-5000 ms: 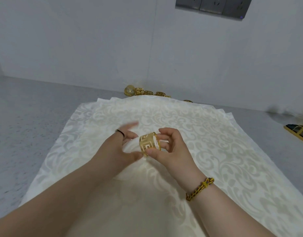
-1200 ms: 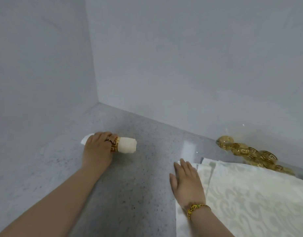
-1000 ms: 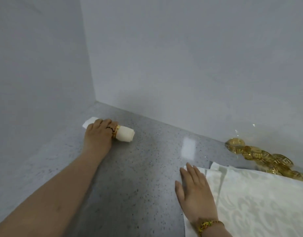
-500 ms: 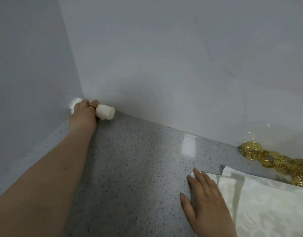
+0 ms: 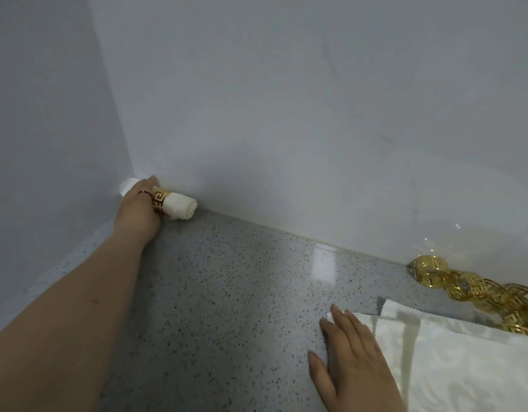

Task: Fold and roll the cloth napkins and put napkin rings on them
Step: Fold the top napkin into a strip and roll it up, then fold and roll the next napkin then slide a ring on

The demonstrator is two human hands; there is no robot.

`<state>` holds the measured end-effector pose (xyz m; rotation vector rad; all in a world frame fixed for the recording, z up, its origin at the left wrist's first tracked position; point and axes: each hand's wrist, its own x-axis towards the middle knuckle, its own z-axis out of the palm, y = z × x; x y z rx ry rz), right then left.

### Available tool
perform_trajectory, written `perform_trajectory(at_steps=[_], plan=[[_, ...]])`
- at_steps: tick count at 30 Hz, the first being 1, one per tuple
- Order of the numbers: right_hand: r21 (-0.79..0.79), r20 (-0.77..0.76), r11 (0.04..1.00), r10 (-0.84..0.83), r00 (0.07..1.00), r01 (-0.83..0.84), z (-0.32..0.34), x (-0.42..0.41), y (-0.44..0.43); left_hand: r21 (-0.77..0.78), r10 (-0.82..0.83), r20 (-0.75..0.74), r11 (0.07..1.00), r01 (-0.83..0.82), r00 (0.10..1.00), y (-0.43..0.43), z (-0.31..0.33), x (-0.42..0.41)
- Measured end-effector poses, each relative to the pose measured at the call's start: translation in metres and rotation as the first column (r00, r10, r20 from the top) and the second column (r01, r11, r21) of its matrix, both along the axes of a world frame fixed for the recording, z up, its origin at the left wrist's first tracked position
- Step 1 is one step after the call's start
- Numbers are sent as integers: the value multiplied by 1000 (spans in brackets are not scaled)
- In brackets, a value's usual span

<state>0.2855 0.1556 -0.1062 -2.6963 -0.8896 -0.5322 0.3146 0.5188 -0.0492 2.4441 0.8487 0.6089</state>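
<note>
the rolled napkin (image 5: 179, 208) lies at the far left corner of the desk (image 5: 227, 292), tucked against the back wall (image 5: 286, 114), with a gold napkin ring (image 5: 159, 200) round its middle. the left hand (image 5: 138, 206) covers its left half, fingers (image 5: 148, 185) curled over the roll and holding it. the right hand (image 5: 355, 361) lies flat with straight fingers, gripping nothing, on the near left corner of the flat napkins (image 5: 465, 367) stacked at the right of the desk.

the cloth looks soft and light, so the roll would likely sag or loosen if lifted by one end. the ring looks rigid and probably slick, and it is what keeps the roll tight, so the surest hold is round the middle at or beside the ring.

no container shows. the loose rings (image 5: 477, 292) lie heaped along the back edge of the desk, just behind the flat napkins.
</note>
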Motion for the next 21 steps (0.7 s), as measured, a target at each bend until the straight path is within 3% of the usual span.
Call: perform_trajectory(at_steps=[7, 14, 17, 21], plan=[[23, 15, 999, -22, 1000, 22, -2, -1, 1, -75, 45, 4, 996, -44, 999, -17, 2, -25], [47, 31, 998, -53, 998, 51, 9, -7, 0, -15, -126, -77, 992, 125, 989, -111, 21, -83], [206, -8, 978, -41, 999, 42, 19, -12, -11, -114, -185, -56, 977, 178, 981, -174, 25, -120], [459, 14, 887, 43, 999, -45, 33, -21, -41, -285, -237, 78, 925, 250, 968, -259, 19, -156]])
